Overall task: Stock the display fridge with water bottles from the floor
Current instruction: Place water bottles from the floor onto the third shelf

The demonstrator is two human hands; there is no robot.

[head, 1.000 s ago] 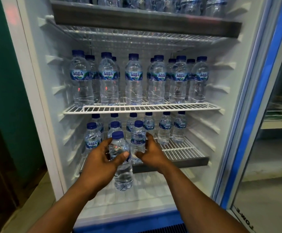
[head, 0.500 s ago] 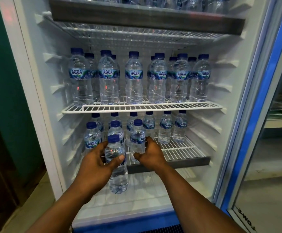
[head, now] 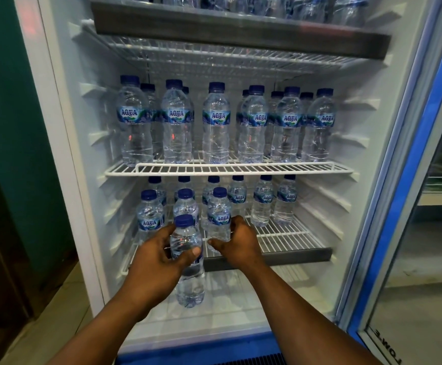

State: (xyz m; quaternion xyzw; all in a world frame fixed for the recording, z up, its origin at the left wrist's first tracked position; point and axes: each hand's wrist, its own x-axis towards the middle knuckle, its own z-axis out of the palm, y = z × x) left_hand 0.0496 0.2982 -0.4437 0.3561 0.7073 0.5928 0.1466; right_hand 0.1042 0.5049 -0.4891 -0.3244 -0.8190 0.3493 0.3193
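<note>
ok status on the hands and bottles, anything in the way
Left hand grips small bottle short of lower shelf. Right hand grips second bottle standing on it. Bare wire at right front, nothing blocking.

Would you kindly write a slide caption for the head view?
Left hand holds a small water bottle before the lower shelf while the right hand grips a second bottle standing on it.

At twelve o'clock the top-shelf bottles are cropped to their bases; back-row bottles on the middle shelf show only caps and slivers; the left hand covers most of the label on the held bottle; the right hand hides the base of the front bottle; the door lettering at five o'clock is cut by the edge.
</note>
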